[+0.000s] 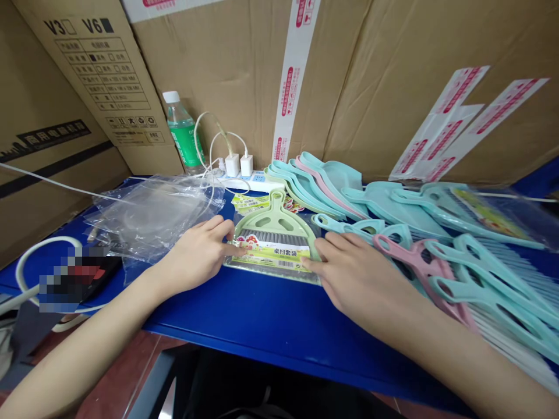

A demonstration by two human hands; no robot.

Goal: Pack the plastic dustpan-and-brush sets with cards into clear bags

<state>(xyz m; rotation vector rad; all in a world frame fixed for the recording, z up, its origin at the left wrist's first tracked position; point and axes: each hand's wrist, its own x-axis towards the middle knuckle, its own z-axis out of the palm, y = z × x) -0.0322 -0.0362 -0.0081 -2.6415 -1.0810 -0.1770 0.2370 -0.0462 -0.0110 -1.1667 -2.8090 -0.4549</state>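
Head view: blue table (pixel 262 337), with a green dustpan and brush set (pixel 279 224) lying flat near its middle, handle pointing away from me. A printed label (pixel 275 254) (mushrooms on its left end) runs across the grey bristles, and clear plastic shows around the edges. My left hand (pixel 201 253) is closed on the set's left edge, thumb on the label. My right hand (pixel 349 267) is clamped on the right edge, its thumb over the label's end.

Left of the set: a loose heap of clear bags (pixel 161 209), then a dark object (pixel 82 276) (partly pixelated, so I cannot name it) beside a white cable (pixel 26 262). Just behind the set, small printed cards (pixel 251 202). Farther back, a white power strip (pixel 257 182) with chargers (pixel 232 166) plugged in, near a green-labelled bottle (pixel 186 137). To the right, overlapping dustpans (pixel 384 203), mostly pale blue, one pink. Nearer me, loose brushes (pixel 493 302), blue and pink, some partly behind my right arm. Large cardboard boxes (pixel 218 64) stand along the back.
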